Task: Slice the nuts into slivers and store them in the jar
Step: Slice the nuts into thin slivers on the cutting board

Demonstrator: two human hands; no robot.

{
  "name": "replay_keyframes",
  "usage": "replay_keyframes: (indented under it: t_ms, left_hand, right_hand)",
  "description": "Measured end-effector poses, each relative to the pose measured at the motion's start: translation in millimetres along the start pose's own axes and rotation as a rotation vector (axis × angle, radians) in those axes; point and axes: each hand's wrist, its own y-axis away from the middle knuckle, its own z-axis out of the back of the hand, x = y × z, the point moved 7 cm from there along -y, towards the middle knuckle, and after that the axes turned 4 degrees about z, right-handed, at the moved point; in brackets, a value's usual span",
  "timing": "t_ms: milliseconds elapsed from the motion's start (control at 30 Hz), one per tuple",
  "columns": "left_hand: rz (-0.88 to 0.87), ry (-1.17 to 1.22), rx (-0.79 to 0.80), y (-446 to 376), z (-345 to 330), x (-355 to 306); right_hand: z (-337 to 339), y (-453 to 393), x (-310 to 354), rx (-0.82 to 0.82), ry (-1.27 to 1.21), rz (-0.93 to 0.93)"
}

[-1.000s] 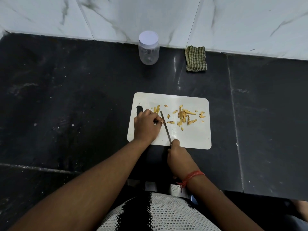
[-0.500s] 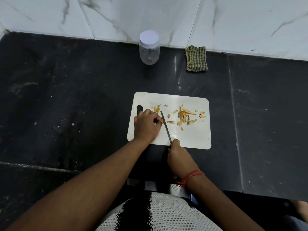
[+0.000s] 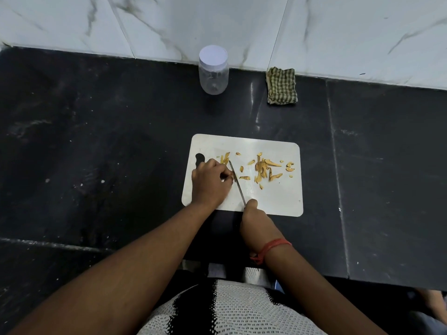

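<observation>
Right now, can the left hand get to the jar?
Probably yes. The left hand is busy pinning a nut on the board, but bare counter lies between it and the lidded jar; nothing blocks the way.

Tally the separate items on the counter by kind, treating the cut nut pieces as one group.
Jar: 1
Checked cloth: 1
Cutting board: 1
Knife: 1
Group of nut slivers: 1
Total: 5

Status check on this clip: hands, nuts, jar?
Left hand pinning nut beside blade; right hand gripping knife. Slivers scattered on board. Jar lidded, empty, unobstructed.
</observation>
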Motion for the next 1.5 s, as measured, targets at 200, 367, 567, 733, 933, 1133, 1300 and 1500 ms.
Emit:
replay_keyframes:
  t_ms: [200,367,567,733,933,1133,1300,1500]
  left_hand:
    - [0.011,0.017,-0.009,-3,2,0]
    - [0.018,0.014,-0.010,-3,1,-1]
    - [0.028,0.010,-0.008,-3,1,-1]
    - [0.046,0.017,-0.005,-4,0,0]
    - [0.048,0.051,-0.044,-3,2,-1]
    - [0.068,0.084,-0.054,-4,0,0]
    - [0.069,0.080,-0.056,-6,-1,1]
    - [0.072,0.111,-0.061,-4,-2,3]
  right_hand:
    - [2,6,-10,-0.003,0.043,-0.012]
    - [3,5,-8,-0.018,0.044,0.000]
    - [1,9,-11,-0.006,0.023,-0.036]
    - [7,3,-4,-0.009,0.034,-0.030]
    - [10,0,-6,0.024,0.036,-0.031]
    - [9,-1,-6,0.042,0.031,-0.039]
    - [9,-1,-3,0.065,0.060,-0.036]
    - [19,-7,-7,0.074,0.046,-0.079]
